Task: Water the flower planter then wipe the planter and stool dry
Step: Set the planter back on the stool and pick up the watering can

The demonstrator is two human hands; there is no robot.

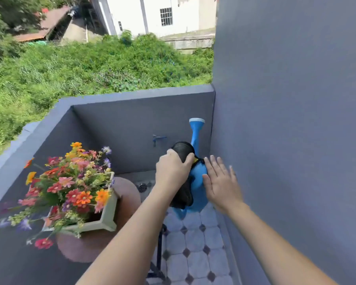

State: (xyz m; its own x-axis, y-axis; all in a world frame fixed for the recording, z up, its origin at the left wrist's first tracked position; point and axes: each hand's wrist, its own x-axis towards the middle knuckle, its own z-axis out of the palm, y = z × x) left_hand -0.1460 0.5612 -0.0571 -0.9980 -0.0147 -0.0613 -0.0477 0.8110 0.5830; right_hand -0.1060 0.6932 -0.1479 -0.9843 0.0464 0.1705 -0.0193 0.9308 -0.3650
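Note:
A blue watering can [196, 178] with a black handle hangs above the tiled floor, spout pointing up and away. My left hand [173, 169] grips the top of the black handle. My right hand [221, 182] lies flat against the can's right side with straight fingers. To the left, a pale green square planter [106, 219] full of red, orange and purple flowers sits on a round brown stool [125, 194].
Grey parapet walls [132, 95] close the balcony corner, with a tall grey wall [286, 120] at the right. A blue tap [158, 138] sticks out of the far wall above a floor drain [142, 186]. The stool's black legs [158, 260] stand on the tiles.

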